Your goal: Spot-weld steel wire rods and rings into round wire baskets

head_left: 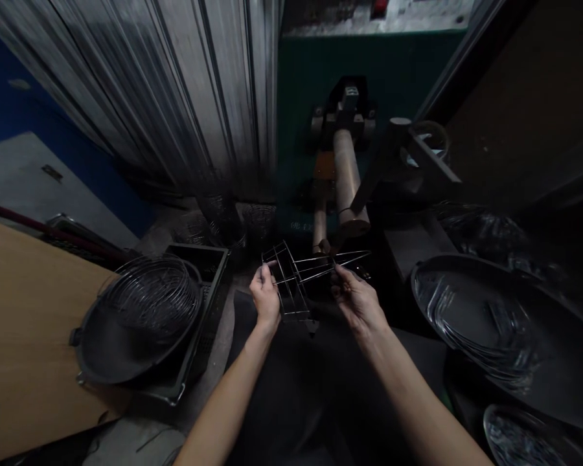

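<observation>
My left hand (265,294) pinches one side of a wire frame (298,294), built of thin metal rods with crossing bars. On the other side, my right hand (357,294) is closed on a narrow, pointed wire piece (352,257) that stretches across to the frame. Whether the two are joined, I cannot tell. Just beyond them, the lower rod (320,223) of a machine ends close to the wires. Above it juts a thicker metal cylinder (348,175). The dim light hides whether the wires touch the rod tip.
Left stands a round black basin (121,359) with many wire rings (150,294), on a dark crate (194,362). A larger basin (558,362) with bent wire pieces (480,336) is at the right, above a smaller bowl (525,440) of small metal parts. The green machine body (296,77) rises ahead.
</observation>
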The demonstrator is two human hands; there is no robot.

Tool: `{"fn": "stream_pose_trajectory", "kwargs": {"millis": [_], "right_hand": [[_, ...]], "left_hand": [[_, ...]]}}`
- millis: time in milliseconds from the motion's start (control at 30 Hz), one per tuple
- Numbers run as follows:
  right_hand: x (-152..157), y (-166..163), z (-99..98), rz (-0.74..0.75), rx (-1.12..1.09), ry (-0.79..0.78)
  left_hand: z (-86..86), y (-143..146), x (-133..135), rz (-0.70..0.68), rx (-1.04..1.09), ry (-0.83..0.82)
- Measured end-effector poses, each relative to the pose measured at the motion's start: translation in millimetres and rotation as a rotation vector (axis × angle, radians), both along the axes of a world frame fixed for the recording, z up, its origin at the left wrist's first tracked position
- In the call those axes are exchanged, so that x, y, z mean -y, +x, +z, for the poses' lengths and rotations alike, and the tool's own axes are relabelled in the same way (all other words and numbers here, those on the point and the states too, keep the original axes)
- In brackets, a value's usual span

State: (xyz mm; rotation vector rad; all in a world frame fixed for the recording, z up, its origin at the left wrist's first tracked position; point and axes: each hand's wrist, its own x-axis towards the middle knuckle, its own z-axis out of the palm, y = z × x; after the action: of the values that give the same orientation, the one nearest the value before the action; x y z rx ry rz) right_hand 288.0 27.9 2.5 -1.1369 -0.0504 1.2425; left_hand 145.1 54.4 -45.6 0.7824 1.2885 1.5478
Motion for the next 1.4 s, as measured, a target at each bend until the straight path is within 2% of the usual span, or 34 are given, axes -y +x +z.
{"fn": "stream_pose_trajectory", "kwargs": {"millis": [300, 500, 667, 767, 867, 1000, 1100, 1167, 1233, 1267, 1333, 1400], "right_hand": [[2.6, 0.4, 9.2, 0.032, -0.071, -0.011], [20.9, 11.5, 0.2, -0.009, -0.017, -0.003], [24.4, 16.1, -4.7, 0.012, 0.048, -0.002], [33.8, 9.6, -3.2, 0.085, 0.204, 0.053], [51.9, -1.5, 7.3, 0.247, 0.59, 0.173], [63.5, -9.8, 28.4, 0.421, 1.137, 0.383], [48.3, -3.1, 30.8, 0.483, 1.355, 0.386], [32.4, 5.5, 22.4, 0.577, 1.325, 0.273], [21.3, 13.5, 8.7, 0.694, 1.151, 0.161], [19.7, 16.4, 1.0, 0.734, 1.05, 0.13], [25.8, 19.4, -14.3, 0.752, 0.92, 0.124], [42.6, 18.8, -29.0, 0.741, 0.925, 0.164]], "left_hand": [[13.0, -2.4, 0.5, -0.039, 0.107, -0.001], [15.3, -1.5, -10.9, -0.028, 0.147, 0.015], [15.3, -2.7, -20.8, -0.012, 0.158, 0.022], [16.2, -2.2, -23.0, -0.007, 0.149, 0.031], [15.3, -2.4, -22.2, -0.008, 0.106, 0.052], [-0.2, -8.1, 2.8, 0.002, 0.004, 0.104], [-25.5, -16.6, 40.7, -0.092, -0.23, 0.159], [-43.6, -22.6, 64.6, -0.257, -0.419, 0.271], [-57.2, -29.4, 80.0, -0.442, -0.57, 0.433], [-61.3, -33.3, 83.5, -0.492, -0.615, 0.49], [-62.8, -42.1, 82.6, -0.432, -0.619, 0.463], [-56.1, -49.8, 73.2, -0.265, -0.477, 0.245]]}}
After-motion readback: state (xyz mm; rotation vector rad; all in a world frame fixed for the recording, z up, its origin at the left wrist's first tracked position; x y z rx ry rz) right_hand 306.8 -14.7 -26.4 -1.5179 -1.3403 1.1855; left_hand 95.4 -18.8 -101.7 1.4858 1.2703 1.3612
